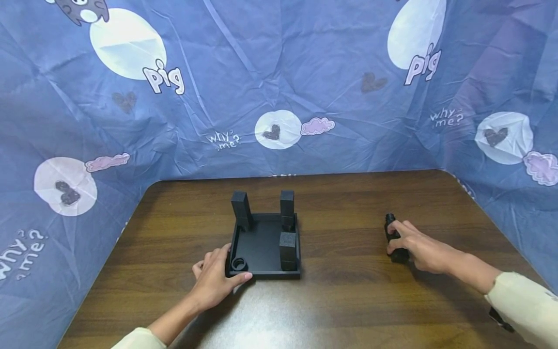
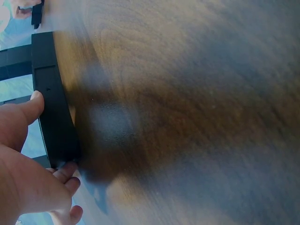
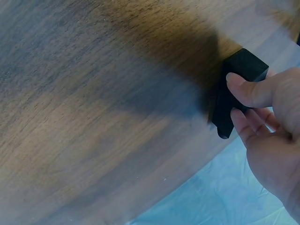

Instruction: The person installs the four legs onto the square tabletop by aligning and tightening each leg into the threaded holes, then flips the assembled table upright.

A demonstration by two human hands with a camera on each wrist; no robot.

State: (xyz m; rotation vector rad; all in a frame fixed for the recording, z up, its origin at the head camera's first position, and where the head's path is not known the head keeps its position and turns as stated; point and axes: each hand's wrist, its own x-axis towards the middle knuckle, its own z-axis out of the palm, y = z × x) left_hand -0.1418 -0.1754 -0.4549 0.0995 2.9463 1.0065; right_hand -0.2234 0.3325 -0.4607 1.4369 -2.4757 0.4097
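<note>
A black square tabletop (image 1: 261, 247) with a raised rim lies underside up on the table, like a small furniture model. Square black legs stand at three of its corners: far left (image 1: 241, 208), far right (image 1: 287, 208) and near right (image 1: 288, 249). In the near left corner sits a round socket ring (image 1: 239, 263). My left hand (image 1: 213, 281) grips that corner, thumb along the near side and fingers round the left side. Off to the right, my right hand (image 1: 420, 247) pinches a loose black leg (image 3: 241, 65) between thumb and fingers. Its narrow round end (image 1: 390, 217) points away from me.
The brown wooden table (image 1: 340, 300) has rounded far corners. A blue printed cloth (image 1: 244, 87) hangs behind it and along both sides. Close to the right sleeve (image 1: 523, 300), a small dark object (image 1: 500, 320) shows at the wrist.
</note>
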